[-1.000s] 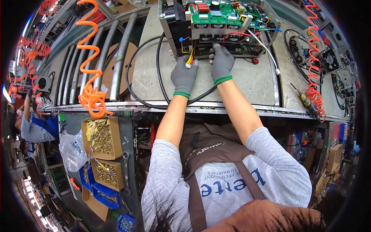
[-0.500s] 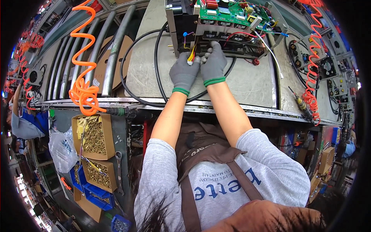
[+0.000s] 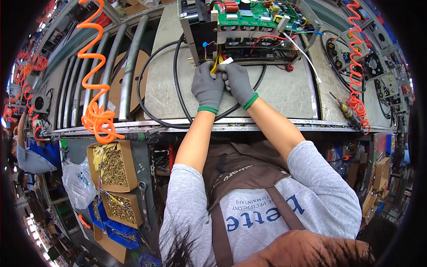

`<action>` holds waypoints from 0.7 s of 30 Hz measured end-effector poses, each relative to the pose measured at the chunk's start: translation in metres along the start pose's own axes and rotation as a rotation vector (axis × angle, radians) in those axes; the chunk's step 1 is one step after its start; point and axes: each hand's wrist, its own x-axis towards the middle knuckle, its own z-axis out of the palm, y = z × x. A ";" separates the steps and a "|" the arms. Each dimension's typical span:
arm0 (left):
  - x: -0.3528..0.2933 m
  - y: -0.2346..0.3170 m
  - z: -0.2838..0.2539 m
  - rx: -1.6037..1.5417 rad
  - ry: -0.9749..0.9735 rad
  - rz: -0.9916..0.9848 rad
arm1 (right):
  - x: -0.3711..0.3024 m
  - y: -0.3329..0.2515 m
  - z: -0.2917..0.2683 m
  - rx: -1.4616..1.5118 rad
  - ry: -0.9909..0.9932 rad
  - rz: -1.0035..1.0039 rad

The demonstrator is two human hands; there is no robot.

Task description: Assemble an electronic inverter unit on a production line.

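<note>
In front of me on the bench stands an opened electrical unit with a metal frame and a green circuit board (image 3: 254, 22) on top. Both my hands wear grey gloves with green cuffs and meet at its near lower edge. My left hand (image 3: 207, 86) is closed on a bundle of yellow wires (image 3: 216, 66), whose pale plug end shows only partly at the fingertips. A white connector (image 3: 227, 61) sticks up at the fingertips of my right hand (image 3: 239, 83), which is closed around it. The fingers hide where the two parts lie against each other.
A thick black cable (image 3: 177, 84) loops over the bench left of the unit. Metal rollers (image 3: 130, 66) and a coiled orange air hose (image 3: 94, 84) are farther left. Below lie boxes of brass screws (image 3: 114, 167) and a wrench (image 3: 143, 196). A power screwdriver (image 3: 349, 115) lies at the right.
My right hand has drawn back from inside the unit and now grips a white connector beside my left hand. The left hand keeps the yellow wires. The whole view has shifted slightly.
</note>
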 end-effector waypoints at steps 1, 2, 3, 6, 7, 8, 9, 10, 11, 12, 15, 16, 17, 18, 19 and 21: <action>0.000 -0.001 0.004 0.058 0.053 0.103 | 0.004 0.004 -0.008 -0.061 0.002 -0.072; 0.002 0.001 0.000 0.124 0.115 0.208 | 0.007 0.005 -0.012 -0.118 -0.004 -0.144; 0.001 0.004 -0.005 0.162 0.078 0.270 | 0.009 0.003 -0.023 -0.147 -0.064 -0.181; 0.006 0.011 -0.008 0.370 -0.128 0.383 | 0.027 -0.015 -0.050 0.091 -0.106 0.043; 0.008 0.013 -0.008 0.436 -0.148 0.462 | 0.028 -0.023 -0.053 0.126 -0.136 0.082; 0.011 0.016 -0.006 0.443 -0.144 0.470 | 0.029 -0.026 -0.054 0.135 -0.143 0.077; 0.014 0.020 -0.003 0.418 -0.220 0.343 | 0.029 -0.028 -0.055 0.186 -0.208 0.150; 0.018 0.023 -0.002 0.393 -0.292 0.214 | 0.029 -0.030 -0.055 0.236 -0.276 0.223; 0.026 0.016 0.003 0.174 -0.255 0.221 | 0.029 -0.026 -0.051 0.368 -0.360 0.328; 0.030 0.012 0.004 0.182 -0.253 0.227 | 0.025 -0.021 -0.046 0.474 -0.363 0.377; 0.045 0.025 0.004 -0.727 -0.464 -0.772 | 0.019 -0.015 -0.032 0.637 -0.449 0.466; 0.045 0.034 0.002 -0.716 -0.473 -0.768 | 0.019 -0.009 -0.027 0.733 -0.432 0.481; 0.046 0.042 0.001 -0.729 -0.471 -0.765 | 0.020 -0.005 -0.027 0.711 -0.416 0.462; 0.046 0.051 -0.001 -0.743 -0.469 -0.764 | 0.021 -0.003 -0.028 0.689 -0.399 0.444; 0.046 0.061 -0.009 -0.698 -0.478 -0.754 | 0.016 -0.005 -0.032 0.700 -0.390 0.443; 0.042 0.041 -0.003 -0.644 -0.482 -0.636 | 0.001 -0.014 -0.036 0.037 -0.273 0.100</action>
